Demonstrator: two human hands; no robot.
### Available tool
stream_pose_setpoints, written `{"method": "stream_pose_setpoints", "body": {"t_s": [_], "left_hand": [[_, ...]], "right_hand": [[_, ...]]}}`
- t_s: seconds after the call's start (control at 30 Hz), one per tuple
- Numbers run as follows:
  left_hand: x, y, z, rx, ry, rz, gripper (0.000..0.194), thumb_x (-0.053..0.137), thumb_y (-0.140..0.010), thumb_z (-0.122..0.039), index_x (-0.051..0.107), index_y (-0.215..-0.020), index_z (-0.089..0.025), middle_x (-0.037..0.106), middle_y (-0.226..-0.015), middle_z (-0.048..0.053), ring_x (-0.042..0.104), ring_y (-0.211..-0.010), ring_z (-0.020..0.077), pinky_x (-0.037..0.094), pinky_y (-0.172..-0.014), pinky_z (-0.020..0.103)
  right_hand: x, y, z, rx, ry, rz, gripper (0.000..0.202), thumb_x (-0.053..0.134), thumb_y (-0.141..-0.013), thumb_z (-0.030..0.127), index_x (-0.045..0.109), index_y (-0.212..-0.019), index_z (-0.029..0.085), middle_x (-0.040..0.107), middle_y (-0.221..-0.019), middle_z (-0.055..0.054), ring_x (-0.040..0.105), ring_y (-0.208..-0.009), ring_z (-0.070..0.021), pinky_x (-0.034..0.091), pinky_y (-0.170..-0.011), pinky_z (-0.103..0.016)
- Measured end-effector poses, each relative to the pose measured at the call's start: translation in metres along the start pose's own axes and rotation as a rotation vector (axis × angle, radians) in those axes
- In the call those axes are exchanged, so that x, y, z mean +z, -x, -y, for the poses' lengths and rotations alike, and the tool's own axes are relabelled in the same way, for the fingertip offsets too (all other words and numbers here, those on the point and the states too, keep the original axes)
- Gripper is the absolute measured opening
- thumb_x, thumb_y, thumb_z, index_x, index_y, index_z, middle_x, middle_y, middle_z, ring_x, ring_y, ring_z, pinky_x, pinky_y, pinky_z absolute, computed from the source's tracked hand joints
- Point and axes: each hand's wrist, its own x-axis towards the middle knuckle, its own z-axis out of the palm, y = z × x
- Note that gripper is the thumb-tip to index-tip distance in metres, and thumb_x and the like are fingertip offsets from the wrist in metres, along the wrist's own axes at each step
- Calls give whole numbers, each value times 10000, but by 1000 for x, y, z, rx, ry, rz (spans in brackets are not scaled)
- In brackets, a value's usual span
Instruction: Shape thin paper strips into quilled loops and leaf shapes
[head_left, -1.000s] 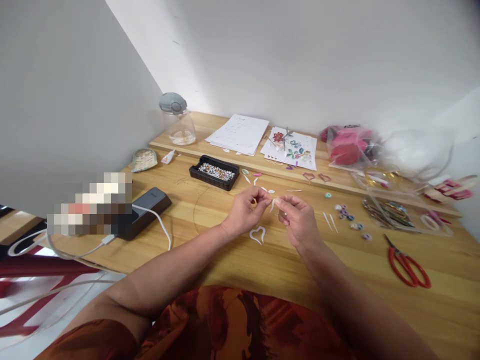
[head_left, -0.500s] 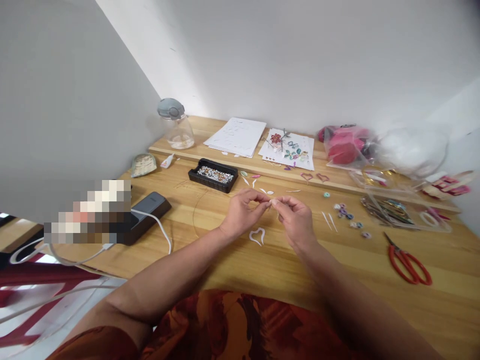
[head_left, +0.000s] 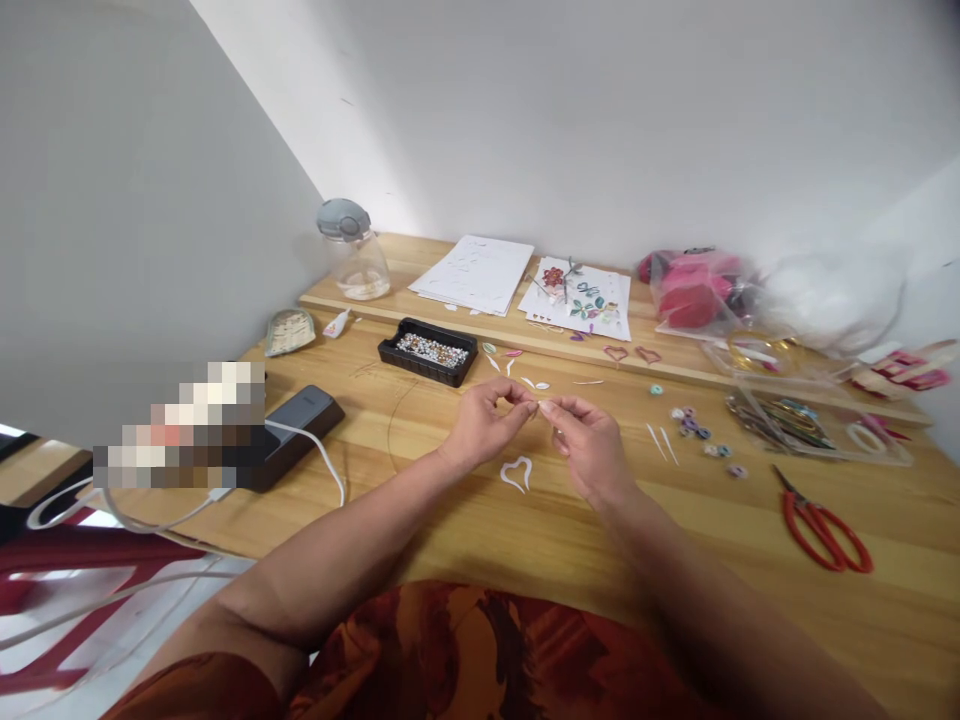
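Observation:
Above the middle of the wooden table, my left hand and my right hand meet at their fingertips. Both are closed in a pinch, and whatever lies between the fingers is too small to make out. A white heart-shaped outline lies on the table just below them. Beyond my fingers are small white leaf-shaped pieces. A thin wire curves over the wood left of my left hand. Two thin white strips lie to the right of my right hand.
A black tray of beads stands behind my left hand. Red-handled scissors, small spools and a clear tray of tools are on the right. A dark device with a white cable lies left; papers and a jar are behind.
The fingertips have shifted very slightly, still pinched together. The whole view has moved a little, so the objects at the right appear slightly farther right.

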Motion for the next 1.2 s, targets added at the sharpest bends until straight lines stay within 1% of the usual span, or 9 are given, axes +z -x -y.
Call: {"method": "stream_pose_setpoints", "body": {"t_s": [0.13, 0.23, 0.33, 0.43, 0.5, 0.57, 0.7, 0.9, 1.2], "left_hand": [[-5, -2, -4, 321, -100, -86, 64, 633, -864, -206, 657, -813, -174, 675, -801, 20, 584, -810, 145, 464, -780, 305], [-10, -4, -7, 482, -139, -132, 33, 640, -868, -194, 673, -864, -195, 671, -832, 20, 588, -836, 147, 467, -812, 323], [-14, -7, -9, 575, -164, -186, 136, 695, -833, -226, 675, -966, -211, 686, -914, 32, 605, -902, 161, 468, -872, 352], [-18, -8, -11, 613, -198, -254, 247, 725, -807, -243, 652, -1041, -211, 691, -972, 50, 617, -955, 177, 477, -895, 369], [-20, -7, -12, 644, -208, -274, 212, 724, -806, -208, 653, -1006, -212, 687, -932, 36, 627, -913, 163, 496, -860, 350], [-20, -5, -13, 676, -197, -244, 168, 696, -819, -148, 658, -970, -210, 681, -901, 24, 633, -863, 140, 515, -807, 315], [-16, -2, -14, 711, -154, -173, 214, 663, -816, -74, 659, -993, -194, 673, -925, 35, 637, -852, 123, 541, -754, 277], [-15, 0, -16, 712, -173, -164, 137, 664, -830, -105, 665, -933, -194, 649, -901, 26, 634, -840, 110, 547, -742, 261], [-18, 0, -16, 686, -184, -158, 104, 665, -841, -141, 662, -927, -199, 660, -918, 24, 640, -859, 114, 554, -758, 266]], "right_hand": [[-6, 4, 3, -364, 283, 6, 170, 729, -775, 350, 712, -800, 183, 367, -535, 66, 311, -499, -78, 261, -476, -243], [-12, 10, 14, -787, 525, -3, 32, 701, -807, 204, 722, -830, 200, 419, -582, 47, 390, -549, -95, 337, -538, -256], [-17, 13, 28, -1179, 709, 40, 163, 706, -774, 89, 715, -884, 209, 524, -637, 22, 460, -597, -114, 383, -580, -269], [-22, 13, 37, -1374, 835, 66, 252, 714, -752, 47, 699, -950, 202, 580, -672, 4, 459, -591, -123, 396, -583, -281], [-24, 12, 39, -1425, 886, 67, 275, 723, -743, 42, 691, -968, 196, 579, -663, 1, 450, -584, -130, 397, -582, -287], [-26, 11, 39, -1439, 910, 59, 280, 728, -742, 42, 688, -975, 193, 565, -648, 5, 445, -581, -133, 397, -582, -290], [-28, 10, 37, -1447, 932, 63, 278, 724, -750, 42, 686, -984, 188, 573, -666, -2, 458, -595, -137, 402, -592, -293], [-25, 12, 37, -1483, 941, 108, 262, 715, -771, 74, 691, -1001, 196, 565, -642, 0, 475, -603, -149, 405, -583, -293], [-23, 14, 36, -1379, 906, 61, 204, 695, -823, 140, 692, -999, 243, 592, -663, 8, 496, -596, -132, 431, -598, -277]]}}
